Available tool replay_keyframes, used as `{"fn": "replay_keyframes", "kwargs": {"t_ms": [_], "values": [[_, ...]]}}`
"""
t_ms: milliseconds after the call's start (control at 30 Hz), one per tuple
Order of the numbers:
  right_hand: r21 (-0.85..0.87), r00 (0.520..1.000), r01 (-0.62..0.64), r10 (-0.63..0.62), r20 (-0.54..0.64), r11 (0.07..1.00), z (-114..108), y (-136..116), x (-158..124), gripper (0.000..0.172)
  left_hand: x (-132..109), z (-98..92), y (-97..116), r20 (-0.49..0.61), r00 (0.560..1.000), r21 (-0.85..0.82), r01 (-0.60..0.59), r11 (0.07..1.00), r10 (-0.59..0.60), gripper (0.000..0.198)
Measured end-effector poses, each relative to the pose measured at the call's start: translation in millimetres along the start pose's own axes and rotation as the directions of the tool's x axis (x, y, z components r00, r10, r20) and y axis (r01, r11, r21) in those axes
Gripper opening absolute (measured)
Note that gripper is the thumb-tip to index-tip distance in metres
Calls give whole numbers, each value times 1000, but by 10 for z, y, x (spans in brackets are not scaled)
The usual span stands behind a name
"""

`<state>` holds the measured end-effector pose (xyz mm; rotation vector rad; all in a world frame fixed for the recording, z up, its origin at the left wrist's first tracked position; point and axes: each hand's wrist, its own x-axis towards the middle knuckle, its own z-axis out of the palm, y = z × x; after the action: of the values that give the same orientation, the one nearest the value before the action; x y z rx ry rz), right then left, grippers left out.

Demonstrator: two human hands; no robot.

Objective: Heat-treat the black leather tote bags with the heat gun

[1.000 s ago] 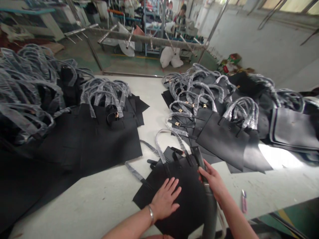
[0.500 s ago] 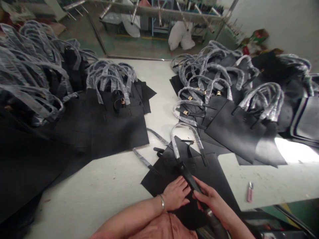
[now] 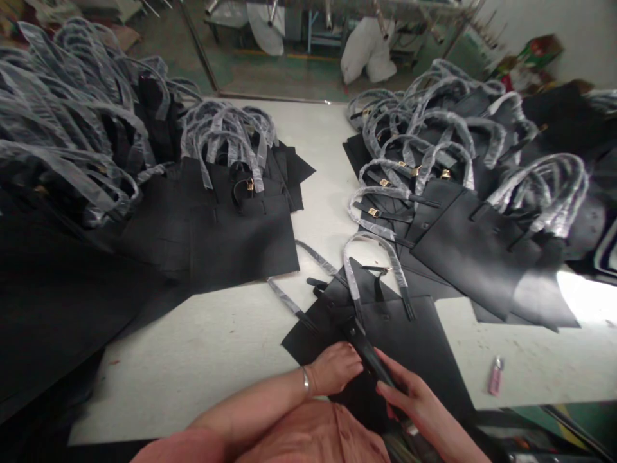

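Observation:
My right hand (image 3: 405,386) is wrapped around a long black hand tool (image 3: 369,354) whose exact kind I cannot make out. Its far end rests over a black leather bag panel (image 3: 414,328), close to the base of a plastic-wrapped handle (image 3: 373,238). Just left of the tool, my left hand (image 3: 335,368) lies on the panel with its fingers curled in; whatever they may hold is hidden. A second panel (image 3: 301,337) with wrapped strap ends sticks out at the left beneath. A thin strap with a buckle (image 3: 384,271) lies inside the handle loop.
Stacks of black bag panels with wrapped handles cover the left (image 3: 245,238) and right (image 3: 463,244) of the white table (image 3: 193,360). A small pink tool with a metal tip (image 3: 495,376) lies near the front right edge. A metal rack (image 3: 332,9) stands beyond the table.
My left hand has gone from lying flat with fingers spread to curled fingers beside the tool. My right hand keeps its grip. The camera view has shifted slightly.

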<state>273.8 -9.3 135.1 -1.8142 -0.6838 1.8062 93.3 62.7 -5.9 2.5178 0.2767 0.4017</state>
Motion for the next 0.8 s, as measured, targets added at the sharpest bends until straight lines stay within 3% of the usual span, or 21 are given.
{"fn": "replay_keyframes", "kwargs": {"t_ms": [67,133,200,300,367,533,700,800], "values": [[9,1000,-5,5,-4,1000,-5,36,12,72,-102,-223,-166,-134,976,-55,165,985,-171,21],[13,1000,-13,13,10,1000,-21,44,20,71,-120,-481,-389,-193,949,-100,234,967,-250,26],[12,1000,-14,14,25,1000,-41,33,18,70,-39,-709,-629,-110,973,-88,195,977,-204,27],[3,999,-18,18,37,1000,-63,24,11,72,187,-922,-927,172,984,-41,47,998,-40,18],[-1,999,-19,19,38,1000,-69,42,10,73,324,-981,-1052,290,956,-52,-38,998,51,12],[-9,998,-41,41,44,999,-85,117,3,75,460,-971,-1137,345,933,-110,-70,992,104,12],[-35,997,-56,57,53,998,-110,128,-25,79,470,-899,-1094,305,952,-151,68,986,-19,13],[-60,998,-51,52,30,997,-117,122,-22,79,467,-884,-1022,197,963,-164,215,963,-182,15]]}}
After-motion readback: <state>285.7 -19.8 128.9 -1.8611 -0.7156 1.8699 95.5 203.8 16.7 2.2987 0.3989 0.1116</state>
